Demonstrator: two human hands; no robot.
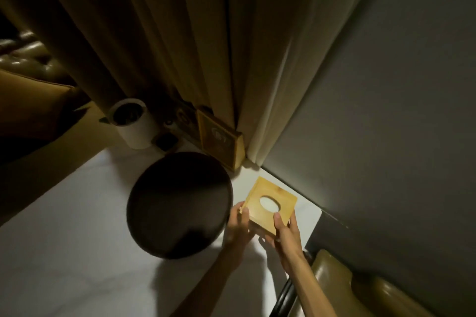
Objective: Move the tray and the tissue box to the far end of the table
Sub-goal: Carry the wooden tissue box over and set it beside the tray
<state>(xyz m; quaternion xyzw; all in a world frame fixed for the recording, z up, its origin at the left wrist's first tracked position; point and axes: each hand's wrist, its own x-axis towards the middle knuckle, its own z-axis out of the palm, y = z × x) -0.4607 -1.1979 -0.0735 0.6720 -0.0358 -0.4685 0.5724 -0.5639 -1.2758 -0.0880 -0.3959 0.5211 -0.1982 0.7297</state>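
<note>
Tissue box [270, 204], square and wooden with an oval opening on top, held between both hands near the far right corner of the white table [77, 252]. Left hand [238, 226] clasped on its near-left edge, thumb on top; right hand [286, 235] clasped on its near-right edge, thumb beside the opening. Round dark tray [179, 204] just left, lying flat by a framed sign [219, 140] and white cup [131, 123].

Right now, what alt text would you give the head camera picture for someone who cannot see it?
Two bare hands, left hand and right hand, hold a square wooden tissue box over the far corner of a white table. A round dark tray lies just left of it, before beige curtains.
</note>
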